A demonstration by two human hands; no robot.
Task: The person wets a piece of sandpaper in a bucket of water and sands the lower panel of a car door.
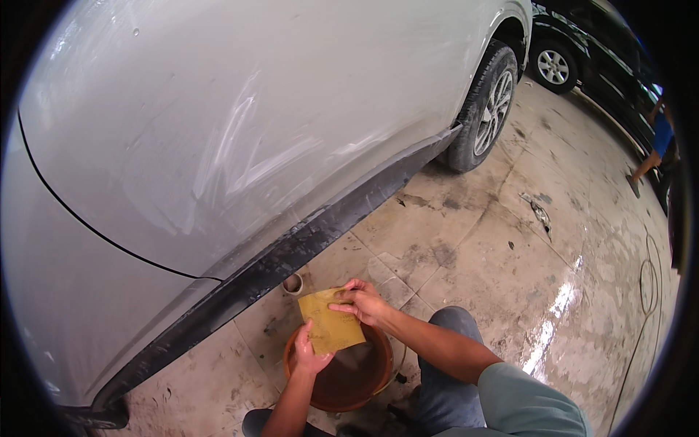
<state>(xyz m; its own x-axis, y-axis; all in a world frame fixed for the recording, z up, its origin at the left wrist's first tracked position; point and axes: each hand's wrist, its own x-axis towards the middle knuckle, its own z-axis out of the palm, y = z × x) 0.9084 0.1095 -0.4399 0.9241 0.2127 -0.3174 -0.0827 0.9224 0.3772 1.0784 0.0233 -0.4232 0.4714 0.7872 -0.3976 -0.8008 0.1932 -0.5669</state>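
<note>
Sandpaper (330, 326) pinched in fingers (352, 296) of left hand (312, 358) and right hand (369, 306) above orange-brown basin (384, 357), perhaps liable to tear from uneven pulling.

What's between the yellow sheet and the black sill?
In the head view, a pale, round, cup-like thing shows between sheet and sill.

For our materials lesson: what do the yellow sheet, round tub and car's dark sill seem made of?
Yellow sheet: probably paper, matte; it looks thin, with straight edges and faint print.
Round tub: likely plastic, smooth-looking; its orange-brown rim seems evenly moulded.
Dark sill: perhaps plastic, dull black under pale smears; painted metal remains possible.
</note>
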